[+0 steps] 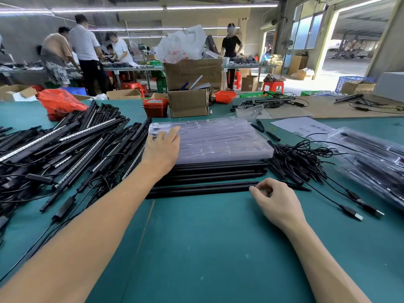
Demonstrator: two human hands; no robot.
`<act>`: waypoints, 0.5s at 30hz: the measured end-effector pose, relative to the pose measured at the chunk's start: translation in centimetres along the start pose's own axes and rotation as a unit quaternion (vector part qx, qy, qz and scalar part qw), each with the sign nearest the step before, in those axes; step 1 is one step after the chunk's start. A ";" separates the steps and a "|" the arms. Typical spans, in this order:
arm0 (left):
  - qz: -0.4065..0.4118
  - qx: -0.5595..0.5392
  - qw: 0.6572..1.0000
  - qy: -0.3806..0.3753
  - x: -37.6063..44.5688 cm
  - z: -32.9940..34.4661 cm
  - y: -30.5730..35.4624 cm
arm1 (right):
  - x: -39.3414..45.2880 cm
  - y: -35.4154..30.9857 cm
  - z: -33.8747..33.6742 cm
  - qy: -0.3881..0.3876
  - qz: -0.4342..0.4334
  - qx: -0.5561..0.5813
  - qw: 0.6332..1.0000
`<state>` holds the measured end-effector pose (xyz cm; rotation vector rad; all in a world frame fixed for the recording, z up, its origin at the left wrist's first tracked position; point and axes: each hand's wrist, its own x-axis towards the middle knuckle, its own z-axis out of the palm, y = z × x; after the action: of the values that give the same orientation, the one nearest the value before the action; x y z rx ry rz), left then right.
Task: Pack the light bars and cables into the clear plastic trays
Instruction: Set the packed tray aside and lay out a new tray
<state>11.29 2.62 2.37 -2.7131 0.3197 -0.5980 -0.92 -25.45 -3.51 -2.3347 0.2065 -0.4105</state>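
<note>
A green table (207, 248) runs under both hands and away to the far side. To the left of the left hand (160, 150) sprawls a big heap of black light bars (72, 145), cords tangled through it. Straight ahead, between the hands and beyond them, sits a stack of clear trays (218, 138); the left hand lies flat on its near-left corner, fingers straight and loosely spread, gripping nothing. Right of the right hand (276, 201) lie filled trays (371, 158) with dark bars showing inside. Beyond the tray stack stand cardboard boxes (190, 88), with a red bag (59, 102) off to the left of them. Between the stack and the hands lies a row of black bars (209, 179), side by side; the right hand's thumb and curled fingers pinch the right end of the nearest bar (201, 189). Just past the right hand spreads a bundle of black cables (306, 158), their USB plugs (358, 215) trailing to its right. A white sheet (299, 125) lies beyond the cables.
</note>
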 end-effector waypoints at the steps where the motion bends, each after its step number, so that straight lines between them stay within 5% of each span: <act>1: 0.003 0.003 1.000 0.008 -0.1 0.1 0.1 | 0.0 0.0 0.0 0.000 0.000 -0.001 1.000; 15: 0.009 -0.018 1.000 0.023 0.1 -0.8 -0.2 | -0.1 -0.3 -0.1 0.002 0.007 -0.010 1.000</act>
<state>10.99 2.59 3.20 -2.7318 0.3683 -0.6557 -1.02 -25.28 -3.26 -2.3516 0.2283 -0.4073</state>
